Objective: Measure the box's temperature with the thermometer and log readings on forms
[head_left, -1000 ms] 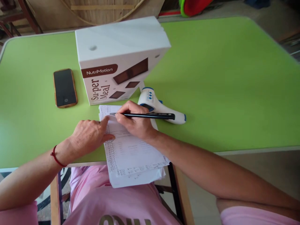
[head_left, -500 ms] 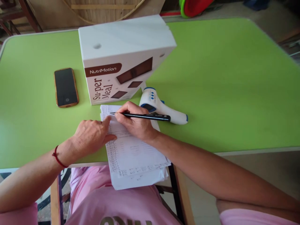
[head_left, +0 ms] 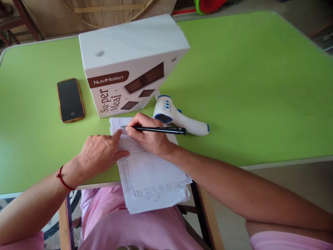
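Note:
My right hand (head_left: 149,135) is closed around a black pen (head_left: 166,130), its tip at the upper left part of a sheet of paper (head_left: 156,173). Handwriting runs along the sheet's left and lower edges, with faint print in the middle. My left hand (head_left: 100,154) lies at the sheet's left edge, index finger stretched toward the pen tip and thumb spread on the paper. More sheets lie underneath, and the stack hangs over the table's near edge. A white and blue infrared thermometer (head_left: 182,119) rests just beyond my right hand.
A white NutriMotion box (head_left: 135,45) stands on the green table (head_left: 247,86) behind the papers. A phone (head_left: 70,100) in a brown case lies left of the box. A dark wooden chair (head_left: 24,19) is beyond the table's far left corner.
The view has shifted and tilted slightly, so the box and phone appear a little farther left. My hands stay in nearly the same place on the paper, the pen still held.

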Demonstrator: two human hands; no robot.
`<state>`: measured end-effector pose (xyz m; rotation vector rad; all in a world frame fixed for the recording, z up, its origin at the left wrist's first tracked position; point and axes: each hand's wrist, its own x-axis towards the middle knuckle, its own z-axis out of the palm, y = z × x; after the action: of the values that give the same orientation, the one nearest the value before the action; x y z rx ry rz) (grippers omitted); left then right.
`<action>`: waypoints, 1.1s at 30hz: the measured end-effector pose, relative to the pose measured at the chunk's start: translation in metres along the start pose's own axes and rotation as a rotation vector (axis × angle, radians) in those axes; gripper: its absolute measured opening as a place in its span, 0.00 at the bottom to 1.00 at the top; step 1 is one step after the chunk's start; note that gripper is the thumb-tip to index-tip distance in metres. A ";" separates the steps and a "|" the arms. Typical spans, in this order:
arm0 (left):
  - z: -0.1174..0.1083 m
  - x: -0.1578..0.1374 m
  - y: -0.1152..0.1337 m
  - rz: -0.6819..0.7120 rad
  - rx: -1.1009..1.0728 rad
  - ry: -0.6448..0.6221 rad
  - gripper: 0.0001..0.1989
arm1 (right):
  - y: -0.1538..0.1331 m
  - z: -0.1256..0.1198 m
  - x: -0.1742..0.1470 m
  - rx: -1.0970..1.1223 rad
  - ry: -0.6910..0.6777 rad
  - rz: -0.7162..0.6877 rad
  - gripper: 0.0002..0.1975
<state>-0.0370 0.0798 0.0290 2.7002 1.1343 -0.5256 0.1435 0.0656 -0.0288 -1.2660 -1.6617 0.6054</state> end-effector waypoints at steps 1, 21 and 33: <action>0.000 0.000 0.000 -0.001 0.000 0.000 0.30 | 0.000 0.000 0.000 0.000 -0.001 0.009 0.09; 0.000 0.000 -0.001 -0.010 -0.005 0.013 0.29 | 0.001 0.001 -0.001 -0.008 0.026 -0.004 0.09; -0.001 0.000 -0.001 -0.024 -0.020 0.009 0.29 | 0.000 0.001 -0.001 -0.026 0.054 -0.017 0.10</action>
<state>-0.0375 0.0809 0.0303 2.6779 1.1692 -0.5042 0.1432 0.0647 -0.0299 -1.2752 -1.6386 0.5360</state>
